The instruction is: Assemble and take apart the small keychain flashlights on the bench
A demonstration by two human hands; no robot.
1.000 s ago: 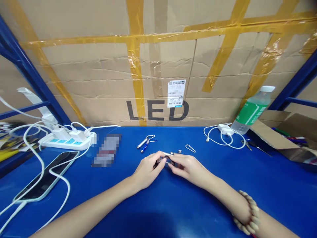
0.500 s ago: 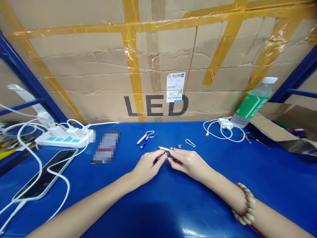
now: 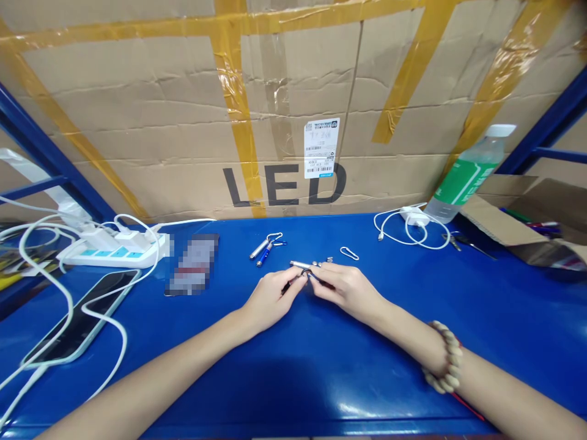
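My left hand is closed in a pinch on a small black piece with a curved loop. Facing it, my right hand has its fingers closed on the other side of the same piece; its exact kind is hidden by the fingers. Just beyond the fingertips lies a silver metal tube, with small round metal bits beside it. Farther right is a loose silver carabiner. Behind my left hand lie a silver mini flashlight and a blue one, with carabiner clips.
On the left are a power strip with white cables, a charging phone and a blurred-out flat object. A bottle, a white cable and an open carton stand right. A large cardboard box backs the blue table.
The whole view has shifted slightly, so things sit a little higher and left. Both hands stay together around the black piece; a thin silver part seen between the fingers is no longer visible.
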